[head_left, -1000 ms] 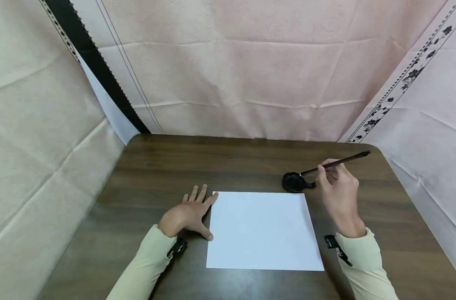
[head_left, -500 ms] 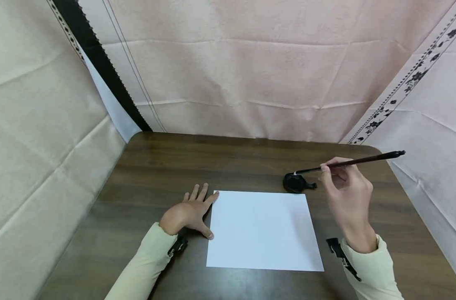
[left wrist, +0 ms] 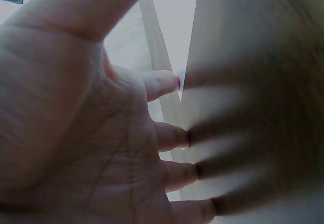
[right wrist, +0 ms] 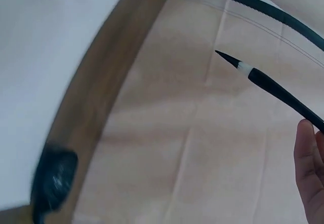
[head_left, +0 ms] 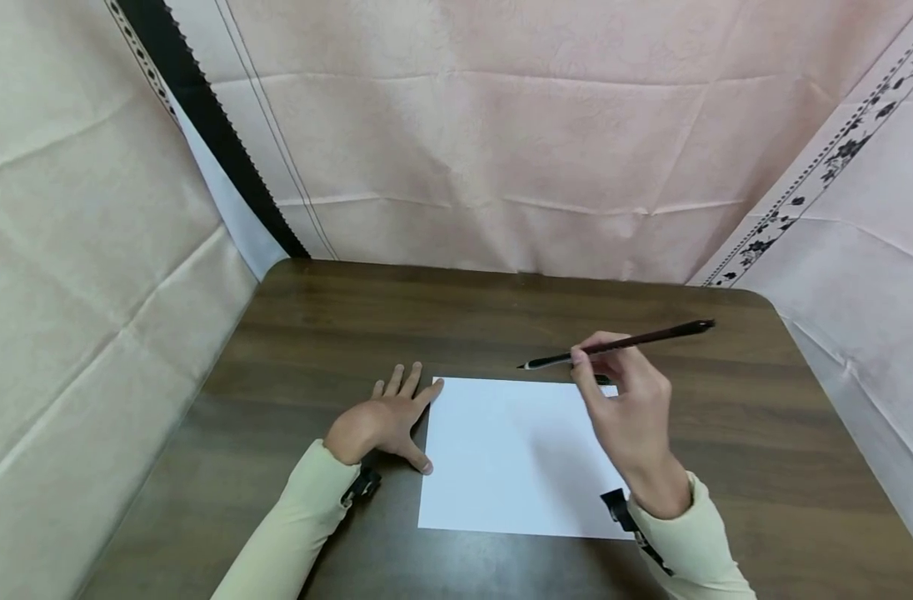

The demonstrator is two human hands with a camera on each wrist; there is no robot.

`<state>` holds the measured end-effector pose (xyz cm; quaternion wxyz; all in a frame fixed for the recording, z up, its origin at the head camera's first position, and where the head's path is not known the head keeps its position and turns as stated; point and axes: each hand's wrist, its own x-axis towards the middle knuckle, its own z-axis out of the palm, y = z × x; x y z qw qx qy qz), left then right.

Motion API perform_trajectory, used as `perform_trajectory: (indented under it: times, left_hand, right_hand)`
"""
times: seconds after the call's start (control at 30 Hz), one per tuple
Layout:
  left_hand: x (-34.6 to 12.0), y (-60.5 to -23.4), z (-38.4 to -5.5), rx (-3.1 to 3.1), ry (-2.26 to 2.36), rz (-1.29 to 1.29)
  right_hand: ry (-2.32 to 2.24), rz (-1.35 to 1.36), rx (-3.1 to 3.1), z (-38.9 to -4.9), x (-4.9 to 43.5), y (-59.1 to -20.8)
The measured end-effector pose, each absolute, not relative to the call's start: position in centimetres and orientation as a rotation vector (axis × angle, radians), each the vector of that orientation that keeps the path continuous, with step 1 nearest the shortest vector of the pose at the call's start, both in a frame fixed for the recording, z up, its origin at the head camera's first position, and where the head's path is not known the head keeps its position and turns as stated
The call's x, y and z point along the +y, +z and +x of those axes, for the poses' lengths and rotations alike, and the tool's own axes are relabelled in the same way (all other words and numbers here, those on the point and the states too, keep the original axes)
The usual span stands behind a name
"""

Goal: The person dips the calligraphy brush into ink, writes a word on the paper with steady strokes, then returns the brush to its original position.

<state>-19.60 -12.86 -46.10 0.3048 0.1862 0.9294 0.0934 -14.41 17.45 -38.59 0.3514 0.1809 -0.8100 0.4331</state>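
Note:
My right hand [head_left: 631, 412] pinches a dark-handled writing brush [head_left: 666, 333] between thumb and fingers, tilted with its tip pointing left. The brush tip is black and pointed below a white band, plain in the right wrist view [right wrist: 232, 60]. In the head view the tip overlaps the table just beyond the top edge of a blank white sheet of paper [head_left: 494, 467]. Spread fingers of my left hand [head_left: 381, 423] rest at the sheet's left edge, forefinger on its upper left corner and thumb lower down. A black ink dish [right wrist: 56, 178] is mostly hidden behind the right hand in the head view.
The sheet lies on a brown wooden table [head_left: 336, 325] with rounded far corners. Pale cloth [head_left: 486, 150] hangs behind the table and down both sides, with black and flowered borders. Each wrist wears a small black camera strap [head_left: 362, 486].
The brush tip has left the ink dish. My right hand has carried the brush leftward, over the upper right of the sheet. My left hand has kept its place on the paper.

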Motion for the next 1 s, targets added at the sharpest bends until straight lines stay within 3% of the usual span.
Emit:
perform_trajectory:
  times: [0.5,1.0]
  left_hand:
    - [-12.7,-46.4,-19.5,2.467,0.253,0.48]
    - [-12.7,-46.4,-19.7,2.465,0.253,0.487]
  right_hand:
    - [1.173,0.497,-2.207,-15.7,13.0,-42.3]
    - [1.13,0.481,-2.302,-16.4,12.0,-44.7]
